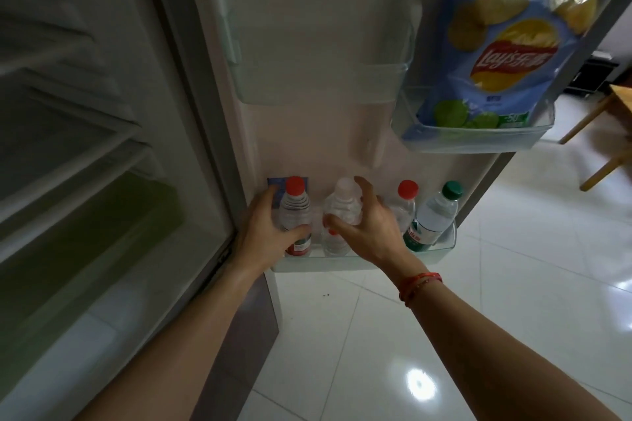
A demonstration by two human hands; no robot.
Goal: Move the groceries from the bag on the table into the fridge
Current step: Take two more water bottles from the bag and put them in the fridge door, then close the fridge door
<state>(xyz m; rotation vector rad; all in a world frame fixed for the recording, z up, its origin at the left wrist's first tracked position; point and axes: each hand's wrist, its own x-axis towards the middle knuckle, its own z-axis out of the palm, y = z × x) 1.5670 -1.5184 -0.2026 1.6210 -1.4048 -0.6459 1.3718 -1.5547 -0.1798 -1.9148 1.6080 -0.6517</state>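
Note:
The fridge door stands open, and its bottom door shelf [369, 261] holds several water bottles. My left hand [265, 232] is wrapped around a red-capped bottle [294, 207] at the shelf's left end, in front of a blue carton [273, 185]. My right hand [366, 227] curls around a white-capped clear bottle [343, 202] in the middle of the shelf. To the right stand another red-capped bottle [407, 196] and a green-capped bottle [436, 215]. A blue bag of chips [492, 55] sits in the upper right door bin [478, 138].
An empty clear door bin [321, 85] hangs above the bottles. The fridge interior with glass shelves [68, 133] lies to the left. Glossy white floor tiles [478, 318] stretch below. Wooden table legs [598, 147] show at the far right.

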